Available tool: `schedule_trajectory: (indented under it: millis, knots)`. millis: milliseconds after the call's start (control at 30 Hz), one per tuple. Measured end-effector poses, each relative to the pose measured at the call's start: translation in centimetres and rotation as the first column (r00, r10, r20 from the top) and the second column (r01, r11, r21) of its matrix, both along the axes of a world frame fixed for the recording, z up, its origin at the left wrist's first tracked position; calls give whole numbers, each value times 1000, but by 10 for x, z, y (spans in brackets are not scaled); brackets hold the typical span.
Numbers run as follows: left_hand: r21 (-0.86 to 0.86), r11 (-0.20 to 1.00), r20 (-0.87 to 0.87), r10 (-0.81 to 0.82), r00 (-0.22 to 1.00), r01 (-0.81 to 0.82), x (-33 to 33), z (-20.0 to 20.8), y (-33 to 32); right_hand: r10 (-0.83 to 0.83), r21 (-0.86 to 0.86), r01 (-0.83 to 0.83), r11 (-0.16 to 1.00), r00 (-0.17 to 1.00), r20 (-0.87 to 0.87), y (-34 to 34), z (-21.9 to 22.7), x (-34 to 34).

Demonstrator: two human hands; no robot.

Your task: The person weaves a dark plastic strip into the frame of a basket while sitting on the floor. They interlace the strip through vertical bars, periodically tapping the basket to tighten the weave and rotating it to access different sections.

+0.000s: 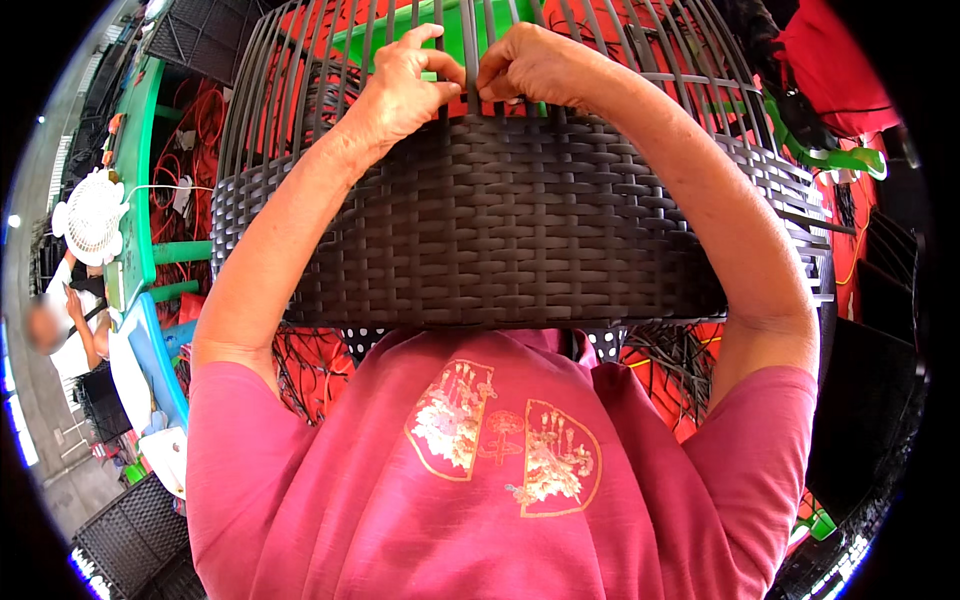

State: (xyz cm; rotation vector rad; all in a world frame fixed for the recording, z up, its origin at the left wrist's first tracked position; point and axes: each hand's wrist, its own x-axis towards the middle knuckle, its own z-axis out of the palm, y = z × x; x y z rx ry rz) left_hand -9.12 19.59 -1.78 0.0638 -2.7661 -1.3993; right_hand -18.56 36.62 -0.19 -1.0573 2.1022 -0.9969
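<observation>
In front of my chest stands a dark brown woven wicker piece (505, 220), its lower part closely plaited and its upper part bare upright strips. My left hand (405, 85) is at the top edge of the weave, thumb and forefinger tips pinched close together, another finger raised. What sits between those tips is too small to make out. Beside it my right hand (535, 68) has its fingers curled in a pinch at an upright wicker strip (470, 50). That strip runs up between the two hands. Both forearms reach around the sides of the weave.
Bright green material (400, 40) shows behind the strips. A white fan (92, 217) stands by a green table frame (140, 180) at the left, with another person (75, 320) beyond. Loose dark strips (680, 370) lie on the red floor. Red cloth (835, 70) hangs at the far right.
</observation>
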Motion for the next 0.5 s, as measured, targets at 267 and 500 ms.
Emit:
schedule_trajectory:
  millis: [267,500]
  knots:
    - [-15,998,-201,-58,978,56,7,14,-17,-256,-249,168,954,890,-378,2,13,22]
    - [-151,988,-327,-55,944,5,30,32,-23,-48,-187,83,979,982,185,-7,10,9]
